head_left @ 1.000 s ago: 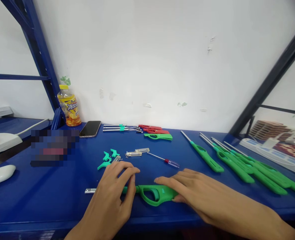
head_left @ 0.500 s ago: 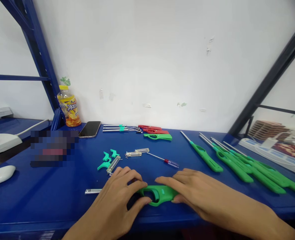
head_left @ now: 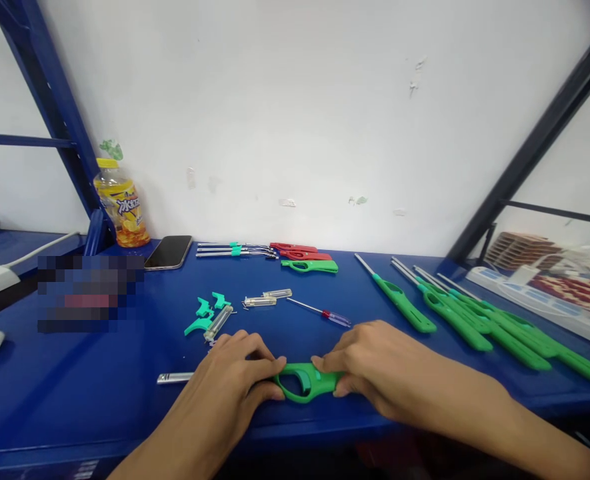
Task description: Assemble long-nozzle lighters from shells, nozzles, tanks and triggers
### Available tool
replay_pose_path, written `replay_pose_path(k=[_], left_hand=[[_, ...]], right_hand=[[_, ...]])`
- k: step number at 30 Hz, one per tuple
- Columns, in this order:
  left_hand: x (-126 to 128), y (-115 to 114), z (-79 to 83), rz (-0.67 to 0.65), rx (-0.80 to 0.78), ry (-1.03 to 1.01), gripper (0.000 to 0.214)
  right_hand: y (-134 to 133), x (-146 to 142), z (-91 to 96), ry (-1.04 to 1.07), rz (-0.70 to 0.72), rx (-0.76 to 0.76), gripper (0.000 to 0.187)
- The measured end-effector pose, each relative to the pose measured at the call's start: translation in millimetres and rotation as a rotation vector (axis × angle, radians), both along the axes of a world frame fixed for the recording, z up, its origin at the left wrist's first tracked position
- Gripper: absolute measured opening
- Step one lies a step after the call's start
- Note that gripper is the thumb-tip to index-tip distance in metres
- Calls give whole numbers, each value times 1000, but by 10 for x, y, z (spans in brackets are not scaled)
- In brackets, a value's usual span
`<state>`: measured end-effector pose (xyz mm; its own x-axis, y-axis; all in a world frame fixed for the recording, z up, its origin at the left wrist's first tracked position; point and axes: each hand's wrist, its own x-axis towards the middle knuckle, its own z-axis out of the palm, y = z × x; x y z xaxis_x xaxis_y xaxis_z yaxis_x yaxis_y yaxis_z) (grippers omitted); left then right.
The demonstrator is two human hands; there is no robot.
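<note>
A green long-nosed lighter (head_left: 307, 382) lies on the blue bench near the front edge, its metal tube (head_left: 173, 378) sticking out to the left. My left hand (head_left: 235, 377) is closed over the neck of the lighter, fingers curled on it. From the right, my right hand (head_left: 369, 363) pinches the handle end with bent fingers. Just beyond my left hand lie small teal plastic parts (head_left: 205, 315) and a clear tube piece (head_left: 218, 323).
A small red-handled screwdriver (head_left: 322, 313) and clear parts (head_left: 265, 297) lie mid-bench. Several finished green lighters (head_left: 475, 320) are lined up at right. Red and green handle shells (head_left: 305, 257) and metal tubes (head_left: 232, 250) lie at the back, beside a phone (head_left: 169, 252) and a yellow bottle (head_left: 119, 203).
My left hand slid right along the lighter and curled onto its neck. My right hand went from lying flat on the handle to pinching it. The view shifted slightly.
</note>
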<state>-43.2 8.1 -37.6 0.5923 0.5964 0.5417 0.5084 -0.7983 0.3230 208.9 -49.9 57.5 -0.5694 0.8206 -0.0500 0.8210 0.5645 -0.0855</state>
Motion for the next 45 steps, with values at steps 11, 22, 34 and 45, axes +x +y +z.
replay_pose_path(k=[11, 22, 34, 45], left_hand=[[-111, 55, -142, -60, 76, 7, 44], [18, -144, 69, -34, -43, 37, 41], [-250, -77, 90, 121, 133, 69, 18], [-31, -126, -1, 45, 368, 110, 44]], right_hand=[[-207, 131, -374, 353, -175, -91, 30], [-355, 195, -835, 475, -352, 37, 30], [-399, 200, -817, 511, -329, 81, 26], [-403, 255, -800, 582, -288, 98, 32]])
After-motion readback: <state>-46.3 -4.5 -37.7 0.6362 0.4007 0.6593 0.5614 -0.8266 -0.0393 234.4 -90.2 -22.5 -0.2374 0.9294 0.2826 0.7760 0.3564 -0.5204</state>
